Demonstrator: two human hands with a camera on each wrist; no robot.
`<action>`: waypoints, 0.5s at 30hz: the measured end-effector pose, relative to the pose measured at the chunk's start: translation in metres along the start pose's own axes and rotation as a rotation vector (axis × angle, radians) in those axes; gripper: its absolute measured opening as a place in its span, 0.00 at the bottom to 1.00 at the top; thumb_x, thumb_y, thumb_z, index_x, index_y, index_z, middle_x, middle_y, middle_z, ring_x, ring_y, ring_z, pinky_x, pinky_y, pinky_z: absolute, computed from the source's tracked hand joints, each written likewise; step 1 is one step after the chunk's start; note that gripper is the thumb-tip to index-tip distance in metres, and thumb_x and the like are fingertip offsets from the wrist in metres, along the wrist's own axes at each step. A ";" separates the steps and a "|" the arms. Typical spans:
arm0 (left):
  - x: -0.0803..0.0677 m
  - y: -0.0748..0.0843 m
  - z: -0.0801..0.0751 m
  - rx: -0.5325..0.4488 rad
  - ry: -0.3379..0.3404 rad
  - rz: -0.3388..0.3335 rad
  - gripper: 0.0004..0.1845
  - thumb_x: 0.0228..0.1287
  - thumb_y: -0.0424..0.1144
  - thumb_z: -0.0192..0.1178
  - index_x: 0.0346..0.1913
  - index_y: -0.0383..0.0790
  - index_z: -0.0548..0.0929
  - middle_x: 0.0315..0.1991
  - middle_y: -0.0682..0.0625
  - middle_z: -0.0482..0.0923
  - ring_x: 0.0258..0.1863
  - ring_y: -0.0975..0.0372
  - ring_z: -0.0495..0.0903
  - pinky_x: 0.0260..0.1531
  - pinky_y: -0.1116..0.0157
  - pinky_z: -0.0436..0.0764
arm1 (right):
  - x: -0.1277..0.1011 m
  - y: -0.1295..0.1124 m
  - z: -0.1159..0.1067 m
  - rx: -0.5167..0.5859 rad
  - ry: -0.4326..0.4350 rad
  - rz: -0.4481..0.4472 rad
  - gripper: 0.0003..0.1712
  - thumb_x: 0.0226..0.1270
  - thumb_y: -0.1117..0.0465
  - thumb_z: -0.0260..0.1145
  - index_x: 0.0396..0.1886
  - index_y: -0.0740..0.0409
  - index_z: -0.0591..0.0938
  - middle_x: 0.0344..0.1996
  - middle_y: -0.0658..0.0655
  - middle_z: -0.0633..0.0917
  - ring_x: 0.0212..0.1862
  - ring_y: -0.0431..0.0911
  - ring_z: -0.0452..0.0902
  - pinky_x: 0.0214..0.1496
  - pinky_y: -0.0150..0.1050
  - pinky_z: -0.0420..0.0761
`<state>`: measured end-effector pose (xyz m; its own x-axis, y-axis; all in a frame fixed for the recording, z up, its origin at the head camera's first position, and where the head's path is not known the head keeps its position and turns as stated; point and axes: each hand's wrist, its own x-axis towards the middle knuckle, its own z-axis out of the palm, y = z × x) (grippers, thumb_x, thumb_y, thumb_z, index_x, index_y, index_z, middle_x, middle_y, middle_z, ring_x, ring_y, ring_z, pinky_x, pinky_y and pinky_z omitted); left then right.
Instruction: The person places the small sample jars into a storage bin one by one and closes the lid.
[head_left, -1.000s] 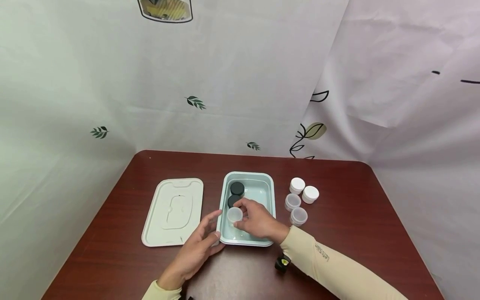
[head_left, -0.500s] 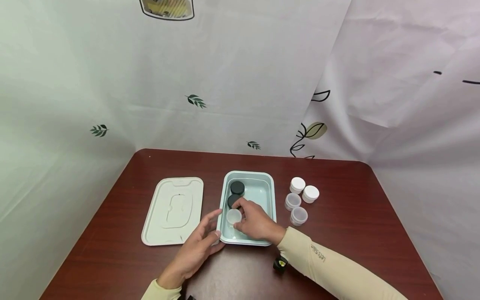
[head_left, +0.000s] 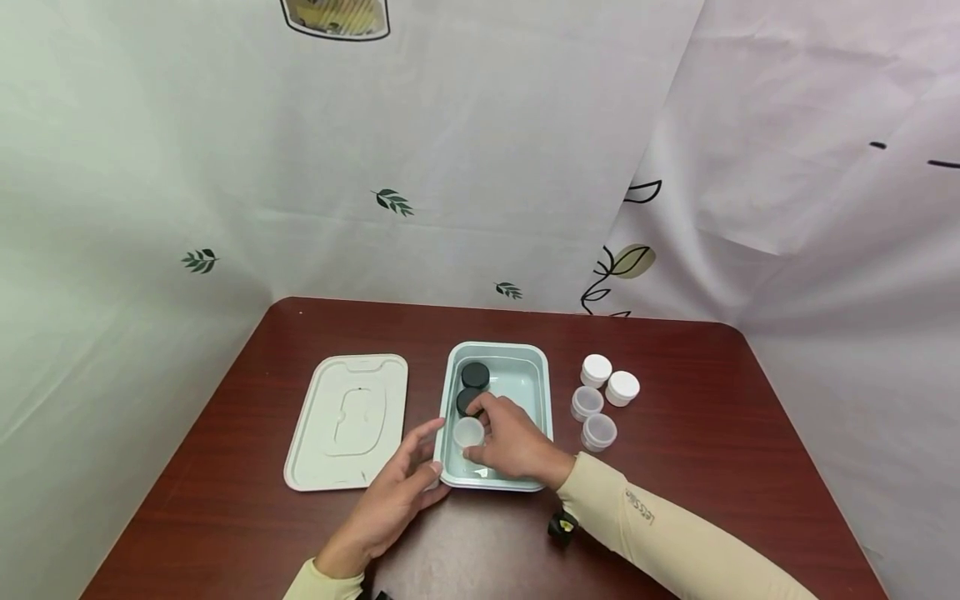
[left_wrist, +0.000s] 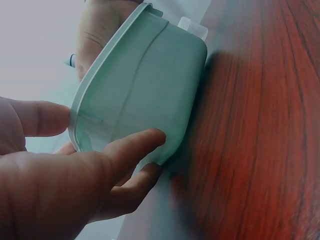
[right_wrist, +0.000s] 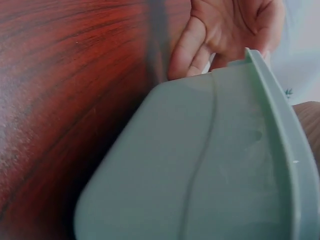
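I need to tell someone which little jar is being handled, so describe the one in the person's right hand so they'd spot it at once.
On the dark red table, find the pale green tray in the middle. Along its left side runs a row of three small jars; the right hand grips the nearest one. It is translucent white, unlike the two black-lidded jars behind it.

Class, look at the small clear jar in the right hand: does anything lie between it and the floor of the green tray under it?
Nothing visible does. The right hand holds the clear jar low inside the tray. The two black jars sit farther back, beside its spot, not under it.
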<state>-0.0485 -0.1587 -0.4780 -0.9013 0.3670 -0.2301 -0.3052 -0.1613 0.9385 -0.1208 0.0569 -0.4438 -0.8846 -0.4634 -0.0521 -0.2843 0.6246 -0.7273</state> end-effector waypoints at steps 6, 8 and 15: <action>0.000 0.000 0.001 0.000 -0.001 0.003 0.33 0.83 0.34 0.49 0.84 0.50 0.53 0.77 0.31 0.56 0.71 0.48 0.71 0.65 0.53 0.77 | -0.002 -0.006 -0.009 0.003 0.034 0.026 0.30 0.59 0.58 0.81 0.58 0.58 0.79 0.44 0.59 0.80 0.40 0.43 0.76 0.46 0.39 0.77; 0.000 0.001 0.001 -0.001 -0.003 0.005 0.33 0.83 0.34 0.49 0.84 0.50 0.53 0.77 0.30 0.56 0.72 0.48 0.70 0.65 0.53 0.77 | -0.004 -0.008 -0.014 0.034 0.048 0.034 0.29 0.60 0.58 0.81 0.58 0.58 0.79 0.45 0.60 0.80 0.42 0.45 0.79 0.48 0.39 0.81; 0.000 0.000 0.002 0.002 -0.011 0.027 0.33 0.83 0.34 0.49 0.84 0.48 0.52 0.77 0.29 0.56 0.71 0.48 0.71 0.64 0.54 0.78 | -0.012 -0.009 -0.033 0.180 0.129 0.047 0.28 0.62 0.59 0.80 0.60 0.56 0.80 0.52 0.59 0.83 0.54 0.54 0.85 0.56 0.46 0.87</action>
<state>-0.0483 -0.1573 -0.4774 -0.9059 0.3724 -0.2017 -0.2801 -0.1697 0.9448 -0.1197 0.0776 -0.4141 -0.9385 -0.3452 -0.0096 -0.1814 0.5165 -0.8369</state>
